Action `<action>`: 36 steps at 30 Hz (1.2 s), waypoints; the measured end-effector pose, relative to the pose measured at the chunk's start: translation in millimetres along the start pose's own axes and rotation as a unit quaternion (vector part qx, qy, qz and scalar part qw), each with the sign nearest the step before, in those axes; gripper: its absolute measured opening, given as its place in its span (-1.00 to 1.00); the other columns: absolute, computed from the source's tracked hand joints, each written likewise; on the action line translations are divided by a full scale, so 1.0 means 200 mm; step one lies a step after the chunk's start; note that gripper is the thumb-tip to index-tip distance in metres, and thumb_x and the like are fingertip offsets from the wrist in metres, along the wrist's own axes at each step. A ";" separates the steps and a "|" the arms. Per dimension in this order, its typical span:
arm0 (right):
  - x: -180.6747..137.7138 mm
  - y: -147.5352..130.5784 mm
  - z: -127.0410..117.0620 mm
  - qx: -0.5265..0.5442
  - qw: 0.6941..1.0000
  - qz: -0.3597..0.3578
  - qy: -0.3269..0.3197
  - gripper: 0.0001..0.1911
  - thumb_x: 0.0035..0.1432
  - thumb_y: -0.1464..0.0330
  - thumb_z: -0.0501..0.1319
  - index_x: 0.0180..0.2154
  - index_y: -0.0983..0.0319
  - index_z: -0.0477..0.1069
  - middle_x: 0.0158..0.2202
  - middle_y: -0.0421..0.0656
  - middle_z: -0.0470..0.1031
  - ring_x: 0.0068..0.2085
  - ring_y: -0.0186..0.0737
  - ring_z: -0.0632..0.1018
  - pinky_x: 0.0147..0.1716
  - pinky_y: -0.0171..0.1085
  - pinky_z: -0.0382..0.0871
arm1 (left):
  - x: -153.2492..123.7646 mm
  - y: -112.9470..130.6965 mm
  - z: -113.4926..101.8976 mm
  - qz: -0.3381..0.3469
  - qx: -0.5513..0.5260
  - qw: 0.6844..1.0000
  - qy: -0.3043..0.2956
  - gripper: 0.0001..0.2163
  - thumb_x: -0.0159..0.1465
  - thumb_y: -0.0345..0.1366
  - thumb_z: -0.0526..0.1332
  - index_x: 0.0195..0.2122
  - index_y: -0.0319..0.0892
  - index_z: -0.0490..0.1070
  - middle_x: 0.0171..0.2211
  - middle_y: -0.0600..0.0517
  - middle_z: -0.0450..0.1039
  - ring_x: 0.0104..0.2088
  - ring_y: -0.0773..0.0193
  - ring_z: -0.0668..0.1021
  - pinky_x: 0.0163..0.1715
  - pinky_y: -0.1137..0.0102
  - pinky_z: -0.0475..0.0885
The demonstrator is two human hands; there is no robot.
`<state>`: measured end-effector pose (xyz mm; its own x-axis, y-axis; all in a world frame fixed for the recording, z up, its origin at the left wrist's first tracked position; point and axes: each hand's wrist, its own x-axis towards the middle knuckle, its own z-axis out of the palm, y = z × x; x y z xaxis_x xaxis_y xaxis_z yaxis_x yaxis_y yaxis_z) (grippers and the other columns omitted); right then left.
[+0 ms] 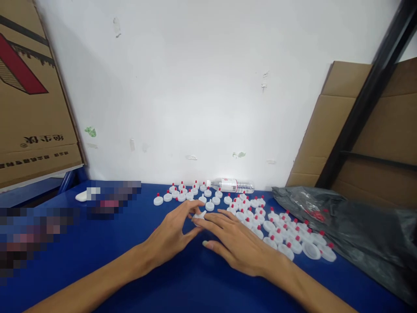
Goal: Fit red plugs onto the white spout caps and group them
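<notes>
My left hand is closed, holding a white nozzle cap between thumb and fingers. This cap shows no red tip, though fingers hide part of it. My right hand reaches in from the other side with its fingers stretched and thumb apart; its index fingertip meets the cap's edge. Just beyond the hands stand two white caps with bare nozzles, one of them a nearer cap. Several white caps with red tips stand behind, and many more red-tipped caps spread to the right.
A clear plastic bottle lies against the wall. Dark grey plastic sheeting with small red tips on it covers the right side. Cardboard leans behind. A white object and blurred-out items lie left on the blue table.
</notes>
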<state>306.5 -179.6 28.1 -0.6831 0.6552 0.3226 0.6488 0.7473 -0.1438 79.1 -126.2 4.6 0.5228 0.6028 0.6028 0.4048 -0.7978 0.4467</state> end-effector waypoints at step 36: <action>-0.01 0.08 0.02 -0.004 0.999 0.034 0.018 -0.81 0.48 0.37 0.02 -0.04 0.12 0.39 -0.08 -0.15 0.52 -0.11 -0.18 0.52 -0.01 -0.13 0.35 | 0.11 -0.14 -0.43 -0.132 0.049 0.931 -0.338 -0.92 0.23 -0.28 0.33 -0.27 -0.11 0.61 -0.22 0.01 0.57 -0.16 0.15 0.54 -0.19 0.38 0.39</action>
<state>317.2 -168.8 20.3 -0.6258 0.6994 0.3453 0.6955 0.7008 -0.1587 13.9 -91.1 62.7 0.7345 0.6730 -0.0869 0.6348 -0.6360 0.4387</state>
